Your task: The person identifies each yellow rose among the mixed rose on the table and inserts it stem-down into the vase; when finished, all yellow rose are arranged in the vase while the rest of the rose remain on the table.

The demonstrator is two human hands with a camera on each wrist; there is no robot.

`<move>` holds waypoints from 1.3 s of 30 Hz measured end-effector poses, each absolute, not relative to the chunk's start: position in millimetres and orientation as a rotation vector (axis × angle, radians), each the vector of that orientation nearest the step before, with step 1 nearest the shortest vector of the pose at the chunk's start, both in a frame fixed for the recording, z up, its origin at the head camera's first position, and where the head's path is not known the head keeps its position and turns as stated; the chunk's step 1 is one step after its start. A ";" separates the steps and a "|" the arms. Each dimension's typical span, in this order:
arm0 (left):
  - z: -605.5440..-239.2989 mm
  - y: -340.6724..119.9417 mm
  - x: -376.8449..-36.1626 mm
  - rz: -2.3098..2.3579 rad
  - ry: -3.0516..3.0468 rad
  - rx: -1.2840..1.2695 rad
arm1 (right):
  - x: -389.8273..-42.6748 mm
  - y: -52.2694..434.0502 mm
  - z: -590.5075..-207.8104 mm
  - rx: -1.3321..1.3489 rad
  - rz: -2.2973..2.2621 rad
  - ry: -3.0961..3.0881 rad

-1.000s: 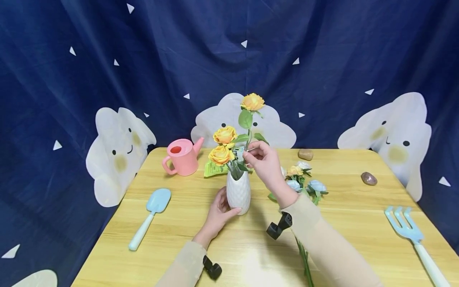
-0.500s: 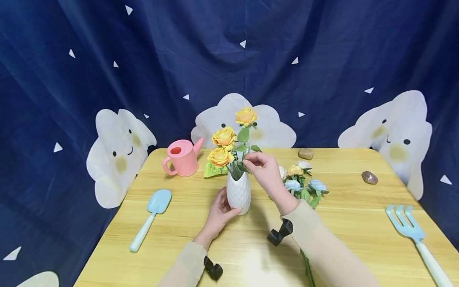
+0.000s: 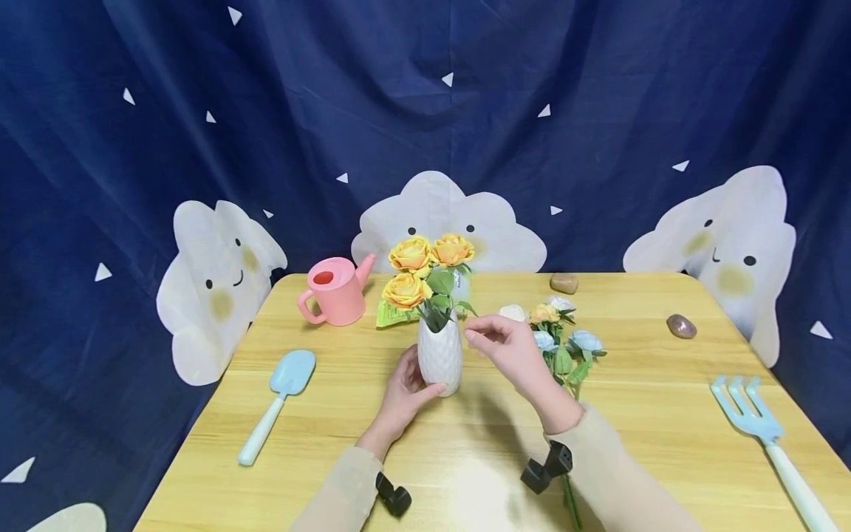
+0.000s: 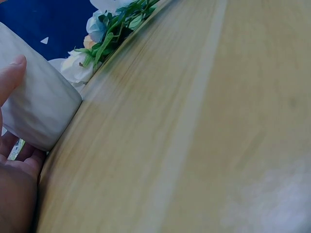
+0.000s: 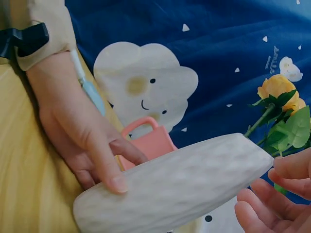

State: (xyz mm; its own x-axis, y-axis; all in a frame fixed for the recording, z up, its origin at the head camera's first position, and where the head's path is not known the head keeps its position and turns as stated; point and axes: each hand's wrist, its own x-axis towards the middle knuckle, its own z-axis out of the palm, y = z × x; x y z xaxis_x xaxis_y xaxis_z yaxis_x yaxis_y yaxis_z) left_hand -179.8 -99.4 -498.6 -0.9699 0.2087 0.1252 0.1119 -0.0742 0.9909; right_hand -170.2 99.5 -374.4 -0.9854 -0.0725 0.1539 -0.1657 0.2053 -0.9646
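Note:
A white textured vase stands upright on the table, holding three yellow-orange roses with green leaves. My left hand grips its lower part, thumb across the front and fingers round the far side; the right wrist view shows the thumb pressed on the vase wall. Beside the vase's mouth is my right hand, its fingers loosely bent and the thumb close to the forefinger. Those fingertips lie right at the rim, near a green leaf, with no stem seen between them.
Right of the vase lies a bunch of white, peach and blue flowers, partly behind my right forearm. A pink watering can, green packet and blue trowel lie left or behind. Two stones and a blue hand fork are right.
The third rose has sunk into the vase, its bloom now level with the upper one. My right hand has come down and slightly right, off the stem. The left hand keeps its grip.

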 end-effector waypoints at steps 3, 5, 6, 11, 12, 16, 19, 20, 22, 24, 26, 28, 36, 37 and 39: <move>-499.7 -99.6 -180.2 2.221 2.087 0.356 | -160.4 104.8 -374.6 0.241 1.943 -2.409; -500.4 -99.8 -180.5 2.216 2.091 0.352 | -155.4 108.6 -378.2 0.239 1.962 -2.420; -500.6 -99.8 -180.6 2.213 2.094 0.351 | -153.3 110.6 -381.0 0.239 1.967 -2.425; -500.2 -99.6 -179.9 2.208 2.088 0.336 | -149.3 125.5 -405.7 0.190 1.988 -2.456; -500.0 -99.4 -179.6 2.209 2.085 0.336 | -147.9 129.1 -409.0 0.178 1.992 -2.461; -498.7 -98.5 -178.3 2.197 2.084 0.332 | -142.6 147.1 -418.9 0.108 2.023 -2.461; -498.2 -98.7 -178.3 2.192 2.090 0.331 | -140.7 162.7 -424.0 0.076 2.037 -2.441; -498.1 -99.1 -178.5 2.191 2.093 0.329 | -140.8 167.9 -425.4 0.066 2.039 -2.427; -498.2 -99.6 -178.9 2.194 2.093 0.325 | -142.0 179.3 -429.3 0.060 2.027 -2.402; -498.6 -100.1 -179.2 2.194 2.092 0.321 | -143.2 191.2 -433.4 0.054 2.019 -2.369; -498.6 -100.3 -179.6 2.190 2.096 0.317 | -144.7 202.8 -436.9 0.046 1.999 -2.342; -498.6 -100.4 -179.5 2.190 2.098 0.318 | -146.8 214.0 -442.1 0.025 2.009 -2.299; -497.4 -100.4 -178.2 2.195 2.097 0.327 | -152.0 230.1 -449.7 -0.096 1.997 -2.380; -497.2 -100.4 -178.1 2.195 2.094 0.330 | -153.1 230.2 -450.3 -0.107 1.994 -2.400; -497.0 -100.6 -178.5 2.199 2.090 0.335 | -156.9 229.7 -451.6 -0.138 1.993 -2.421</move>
